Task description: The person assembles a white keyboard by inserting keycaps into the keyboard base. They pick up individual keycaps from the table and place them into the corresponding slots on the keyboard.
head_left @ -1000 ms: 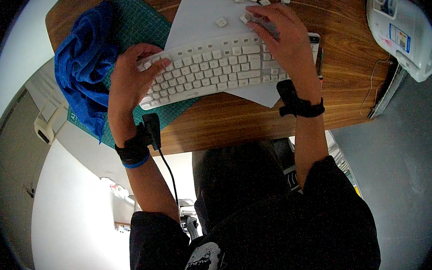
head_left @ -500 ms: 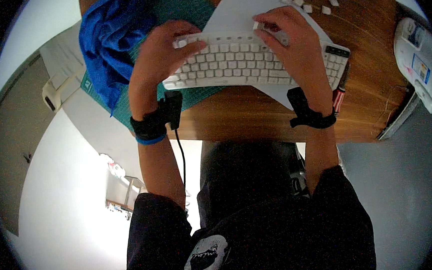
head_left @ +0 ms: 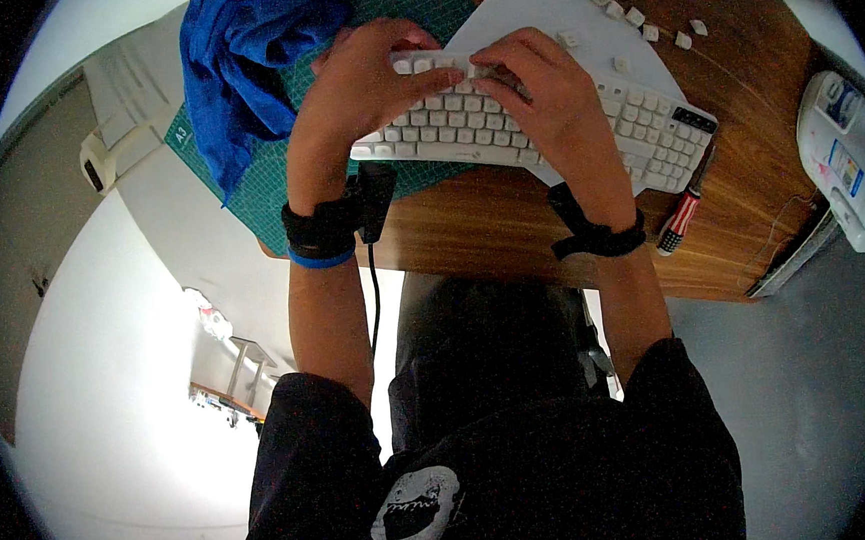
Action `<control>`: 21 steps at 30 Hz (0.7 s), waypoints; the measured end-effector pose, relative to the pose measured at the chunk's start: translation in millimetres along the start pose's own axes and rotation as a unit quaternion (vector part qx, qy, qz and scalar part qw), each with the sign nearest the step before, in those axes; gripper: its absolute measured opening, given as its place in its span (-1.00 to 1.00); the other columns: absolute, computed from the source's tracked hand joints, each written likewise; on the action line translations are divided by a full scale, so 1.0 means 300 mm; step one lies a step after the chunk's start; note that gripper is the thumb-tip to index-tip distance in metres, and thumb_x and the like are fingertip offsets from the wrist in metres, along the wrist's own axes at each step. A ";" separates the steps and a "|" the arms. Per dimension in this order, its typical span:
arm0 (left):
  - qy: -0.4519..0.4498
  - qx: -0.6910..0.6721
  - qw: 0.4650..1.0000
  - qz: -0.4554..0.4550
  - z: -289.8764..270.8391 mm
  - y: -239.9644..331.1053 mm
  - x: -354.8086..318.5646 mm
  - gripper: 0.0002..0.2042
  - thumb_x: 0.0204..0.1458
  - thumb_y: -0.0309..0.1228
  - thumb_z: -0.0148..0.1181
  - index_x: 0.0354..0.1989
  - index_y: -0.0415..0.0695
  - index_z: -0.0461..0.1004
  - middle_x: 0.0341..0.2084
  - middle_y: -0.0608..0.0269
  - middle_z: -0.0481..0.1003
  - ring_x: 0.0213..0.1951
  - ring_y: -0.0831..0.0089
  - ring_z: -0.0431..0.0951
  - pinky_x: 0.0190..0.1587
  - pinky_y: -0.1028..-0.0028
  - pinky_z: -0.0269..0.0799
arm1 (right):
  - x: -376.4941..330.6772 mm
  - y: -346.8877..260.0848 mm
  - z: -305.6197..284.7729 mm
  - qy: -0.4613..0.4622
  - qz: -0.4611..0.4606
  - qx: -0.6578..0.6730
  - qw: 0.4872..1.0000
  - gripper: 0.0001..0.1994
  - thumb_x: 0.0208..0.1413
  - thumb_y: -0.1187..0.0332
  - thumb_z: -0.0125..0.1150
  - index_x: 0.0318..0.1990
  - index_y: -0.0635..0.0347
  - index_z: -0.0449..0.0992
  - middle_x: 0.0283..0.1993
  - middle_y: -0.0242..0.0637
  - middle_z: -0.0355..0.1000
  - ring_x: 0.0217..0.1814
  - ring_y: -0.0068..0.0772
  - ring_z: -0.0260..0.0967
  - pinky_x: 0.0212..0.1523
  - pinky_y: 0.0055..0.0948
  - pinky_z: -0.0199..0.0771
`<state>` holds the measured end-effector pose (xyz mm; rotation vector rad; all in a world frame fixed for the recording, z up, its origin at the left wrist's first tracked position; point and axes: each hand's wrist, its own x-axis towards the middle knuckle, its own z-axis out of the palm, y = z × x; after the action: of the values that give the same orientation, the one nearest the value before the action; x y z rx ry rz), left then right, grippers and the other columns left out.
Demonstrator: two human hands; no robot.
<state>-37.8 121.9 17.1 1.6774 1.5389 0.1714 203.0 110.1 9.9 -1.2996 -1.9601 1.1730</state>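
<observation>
A white keyboard (head_left: 448, 128) lies tilted slightly across a green cutting mat and a sheet of white paper. Its top row shows gaps without caps. My left hand (head_left: 365, 89) is closed around its far left edge, thumb over the top-row keys and fingers behind. Beside that thumb, my right hand (head_left: 550, 91) pinches a small white keycap at the top row, mostly hidden by the fingertips. One loose keycap (head_left: 567, 38) rests on the paper behind my right hand, and another keycap (head_left: 622, 63) sits near the keyboard's far edge.
Several keycaps (head_left: 651, 32) are scattered at the far right of the wooden table (head_left: 429, 220). A blue cloth (head_left: 239, 83) is heaped on the cutting mat (head_left: 255, 172). A red-striped screwdriver-like handle (head_left: 680, 221) lies near the keyboard's right end. A white plastic container (head_left: 845, 151) stands at the right edge.
My right hand has moved left along the top row, keycap between its fingertips, and is now near my left thumb. More of the keyboard's right end shows. The whole view has shifted a little.
</observation>
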 end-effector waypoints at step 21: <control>0.039 0.102 0.992 -0.068 0.041 0.065 0.009 -0.49 -0.04 0.18 0.51 -0.11 0.03 0.74 -0.09 0.13 0.69 0.09 0.00 0.60 0.17 -0.05 0.34 | 0.027 -0.029 0.027 0.027 0.027 -0.107 0.994 -0.90 0.10 0.39 0.42 -0.24 0.11 0.74 -0.14 -0.30 0.53 -0.02 -0.12 0.47 0.07 -0.13 0.53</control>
<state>-14.9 120.5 20.6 1.7323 1.7739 0.0083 189.2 113.0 13.0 -1.4841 -2.0670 0.9613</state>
